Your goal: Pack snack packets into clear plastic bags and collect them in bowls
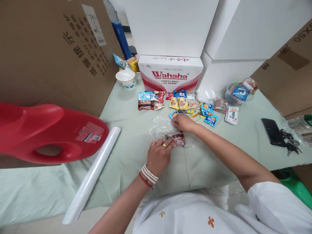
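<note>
My left hand (159, 154) rests on the pale green cloth (126, 113), fingers curled on a clear plastic bag (162, 128) that holds a brown snack packet (177, 138). My right hand (182, 122) reaches forward, fingers closed on the bag's far edge beside a blue-and-orange packet (173, 114). Beyond it lie several small snack packets (181, 103) in a loose row.
A roll of clear film (94, 174) lies at the left beside a red plastic stool (48, 133). Behind stand a Wahaha carton (170, 74), a white cup (126, 79), cardboard boxes (53, 48) and white boxes. A black phone (272, 131) and keys (291, 143) lie right.
</note>
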The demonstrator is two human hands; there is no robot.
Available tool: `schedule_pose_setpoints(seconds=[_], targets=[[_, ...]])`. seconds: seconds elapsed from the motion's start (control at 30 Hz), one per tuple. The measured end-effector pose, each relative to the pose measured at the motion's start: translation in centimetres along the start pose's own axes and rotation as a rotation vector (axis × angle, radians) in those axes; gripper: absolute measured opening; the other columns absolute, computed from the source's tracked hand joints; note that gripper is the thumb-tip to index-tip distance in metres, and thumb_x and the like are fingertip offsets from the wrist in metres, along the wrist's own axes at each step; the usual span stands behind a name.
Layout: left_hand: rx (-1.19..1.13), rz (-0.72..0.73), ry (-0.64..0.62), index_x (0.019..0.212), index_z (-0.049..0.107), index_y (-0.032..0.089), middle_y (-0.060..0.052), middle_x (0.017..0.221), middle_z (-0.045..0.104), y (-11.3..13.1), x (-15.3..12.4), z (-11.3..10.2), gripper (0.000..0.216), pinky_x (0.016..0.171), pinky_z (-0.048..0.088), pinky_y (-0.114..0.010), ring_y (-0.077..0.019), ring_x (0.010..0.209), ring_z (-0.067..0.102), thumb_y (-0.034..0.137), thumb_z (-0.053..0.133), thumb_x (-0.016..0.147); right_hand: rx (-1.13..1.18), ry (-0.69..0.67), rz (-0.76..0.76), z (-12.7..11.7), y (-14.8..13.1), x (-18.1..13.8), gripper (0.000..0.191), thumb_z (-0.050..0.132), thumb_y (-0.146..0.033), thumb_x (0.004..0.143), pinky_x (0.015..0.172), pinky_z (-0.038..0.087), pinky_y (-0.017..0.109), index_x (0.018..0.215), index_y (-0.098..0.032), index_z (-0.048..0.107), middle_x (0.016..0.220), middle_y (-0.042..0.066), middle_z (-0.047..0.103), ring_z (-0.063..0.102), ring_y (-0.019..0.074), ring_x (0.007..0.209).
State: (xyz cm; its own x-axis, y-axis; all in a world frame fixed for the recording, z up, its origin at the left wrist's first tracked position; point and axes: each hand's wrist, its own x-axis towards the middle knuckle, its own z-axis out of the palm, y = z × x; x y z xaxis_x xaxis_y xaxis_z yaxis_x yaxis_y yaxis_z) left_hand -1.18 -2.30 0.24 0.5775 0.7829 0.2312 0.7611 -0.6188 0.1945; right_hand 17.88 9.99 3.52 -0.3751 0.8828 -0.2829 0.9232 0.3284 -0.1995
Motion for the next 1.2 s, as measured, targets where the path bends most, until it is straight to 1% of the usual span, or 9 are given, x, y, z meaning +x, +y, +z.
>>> schedule_pose_setpoints(seconds=[0.17,0.27,0.47,0.57,0.67,0.83,0.93,1.07,1.2], targets=[[-0.027,-0.012,-0.015,0.130,0.071,0.027,-0.006,0.137,0.071,-0.3,-0.1,0.0,0.043,0.078,0.043,-0.045,-0.0259,0.097,0.062,0.014,0.049,0.096,0.118,0.144,-0.187,-1.2,0.3,-3.3,0.024,0.049,-0.021,0.100,0.097,0.041,0.029,0.111,-0.015,0.071,0.124,0.013,0.065,0.059,0.0217,0.112],[-0.035,-0.002,0.002,0.125,0.073,0.028,-0.003,0.136,0.072,0.0,0.0,0.0,0.040,0.076,0.042,-0.044,-0.0254,0.095,0.062,0.014,0.049,0.096,0.081,0.113,-0.139,-1.5,0.0,-4.5,0.027,0.044,-0.021,0.102,0.087,0.044,0.030,0.114,-0.014,0.067,0.114,0.014,0.069,0.061,0.0221,0.101],[-0.043,-0.025,0.000,0.127,0.072,0.028,-0.005,0.133,0.073,0.0,0.4,0.0,0.042,0.077,0.042,-0.046,-0.0268,0.096,0.061,0.013,0.048,0.096,-0.082,0.035,0.074,-0.7,-0.9,-1.5,0.043,0.060,-0.031,0.096,0.100,0.042,0.042,0.134,-0.012,0.060,0.130,0.021,0.068,0.051,0.0355,0.131],[-0.055,-0.031,-0.024,0.125,0.074,0.028,-0.007,0.131,0.074,-0.1,0.7,-0.3,0.042,0.079,0.042,-0.047,-0.0278,0.096,0.061,0.014,0.048,0.096,-0.039,-0.049,0.156,-0.4,-1.0,0.2,0.046,0.066,-0.022,0.089,0.093,0.046,0.038,0.133,-0.010,0.062,0.124,0.023,0.071,0.063,0.0339,0.118],[-0.067,-0.034,-0.031,0.125,0.074,0.028,-0.007,0.131,0.074,-0.1,0.8,-0.4,0.042,0.079,0.042,-0.047,-0.0277,0.096,0.060,0.013,0.048,0.095,0.009,-0.085,0.134,-0.8,-0.4,0.6,0.031,0.060,-0.017,0.091,0.083,0.047,0.030,0.119,-0.012,0.071,0.115,0.017,0.076,0.070,0.0260,0.102],[-0.074,-0.046,-0.024,0.125,0.074,0.027,-0.006,0.131,0.074,-0.1,0.7,-0.1,0.042,0.079,0.040,-0.046,-0.0276,0.096,0.059,0.012,0.047,0.095,0.083,0.015,-0.049,-1.7,1.1,-0.6,0.027,0.049,-0.022,0.100,0.095,0.043,0.024,0.112,-0.015,0.072,0.123,0.009,0.072,0.064,0.0195,0.112],[-0.075,-0.038,-0.024,0.124,0.074,0.027,-0.005,0.132,0.074,-0.1,0.7,0.0,0.042,0.079,0.039,-0.046,-0.0274,0.095,0.059,0.011,0.047,0.095,0.066,0.066,-0.054,-1.4,1.2,-0.9,0.028,0.051,-0.026,0.100,0.097,0.044,0.030,0.119,-0.013,0.069,0.125,0.014,0.069,0.061,0.0239,0.116],[-0.082,-0.043,-0.013,0.124,0.074,0.027,-0.004,0.132,0.074,-0.1,0.8,-0.1,0.042,0.079,0.040,-0.047,-0.0276,0.095,0.059,0.012,0.048,0.095,-0.060,0.022,0.110,-0.3,0.0,-0.2,0.042,0.064,-0.031,0.094,0.100,0.045,0.040,0.133,-0.015,0.063,0.136,0.021,0.063,0.056,0.0338,0.128],[-0.101,-0.044,-0.014,0.123,0.075,0.028,-0.005,0.130,0.074,-0.1,0.9,-0.2,0.042,0.080,0.040,-0.047,-0.0276,0.096,0.059,0.012,0.047,0.096,-0.042,-0.050,0.169,0.0,-0.6,0.7,0.038,0.059,-0.019,0.093,0.088,0.049,0.035,0.130,-0.013,0.064,0.121,0.020,0.072,0.068,0.0298,0.108]])
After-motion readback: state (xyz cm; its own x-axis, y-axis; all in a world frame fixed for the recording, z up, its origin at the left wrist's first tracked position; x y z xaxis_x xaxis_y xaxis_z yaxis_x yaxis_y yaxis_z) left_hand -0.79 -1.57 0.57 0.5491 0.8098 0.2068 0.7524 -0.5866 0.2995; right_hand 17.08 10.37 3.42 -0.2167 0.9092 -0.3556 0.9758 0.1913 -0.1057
